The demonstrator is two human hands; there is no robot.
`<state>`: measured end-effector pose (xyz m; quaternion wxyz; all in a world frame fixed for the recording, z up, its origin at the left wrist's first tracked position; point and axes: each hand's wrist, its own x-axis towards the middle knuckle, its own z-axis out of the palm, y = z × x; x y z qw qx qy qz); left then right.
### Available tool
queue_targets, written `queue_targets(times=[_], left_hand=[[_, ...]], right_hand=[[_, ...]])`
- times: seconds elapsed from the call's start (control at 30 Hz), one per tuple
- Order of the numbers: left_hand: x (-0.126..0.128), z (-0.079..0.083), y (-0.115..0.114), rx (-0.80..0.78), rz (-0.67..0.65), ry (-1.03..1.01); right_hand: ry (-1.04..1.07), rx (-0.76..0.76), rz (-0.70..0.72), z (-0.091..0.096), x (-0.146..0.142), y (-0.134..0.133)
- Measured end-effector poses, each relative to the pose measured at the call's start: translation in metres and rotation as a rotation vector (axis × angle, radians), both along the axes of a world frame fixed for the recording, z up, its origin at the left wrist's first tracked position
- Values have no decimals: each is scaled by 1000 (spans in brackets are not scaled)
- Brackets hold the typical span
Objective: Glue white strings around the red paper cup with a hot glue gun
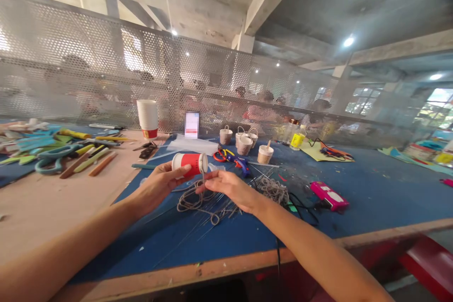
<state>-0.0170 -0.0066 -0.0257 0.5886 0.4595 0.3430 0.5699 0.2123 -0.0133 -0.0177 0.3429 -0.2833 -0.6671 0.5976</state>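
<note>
A red and white paper cup (195, 162) lies sideways in my left hand (165, 180), whose thumb presses on its side. My right hand (226, 188) pinches a grey cord (203, 176) right at the cup's end. The cord runs down from there toward a loose coil (189, 203) on the blue mat. Beyond the cup are orange-handled pliers (222, 155) and a blue glue gun (240, 164). Thin rods lie scattered under and beside my right hand, close to a second tangle of grey cord (274, 190).
Several small cups with cord handles (244, 145) stand near the perforated metal screen (212, 80). A cup stack (147, 118) and scissors (56, 156) are on the left. A magenta device (329, 196) with a black cable sits at right, a yellow-labelled bottle (297, 138) behind it.
</note>
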Motion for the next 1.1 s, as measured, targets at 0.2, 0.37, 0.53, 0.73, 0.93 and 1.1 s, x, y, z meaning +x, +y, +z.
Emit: queue_targets(times=[0.2, 0.37, 0.53, 0.73, 0.93, 1.1], left_hand=[[1, -3, -2, 13, -10, 90], [2, -2, -6, 27, -15, 168], [1, -4, -5, 57, -22, 249], [2, -5, -7, 74, -85, 299], [4, -1, -10, 68, -114, 327], [4, -1, -10, 68, -130, 348]], right_hand=[[-118, 261, -199, -1, 1, 3], [-206, 546, -380, 3, 4, -2], [-230, 808, -473, 4, 4, -2], [-213, 897, -487, 4, 5, 1], [-228, 945, -498, 4, 7, 1], [-228, 973, -505, 4, 7, 4]])
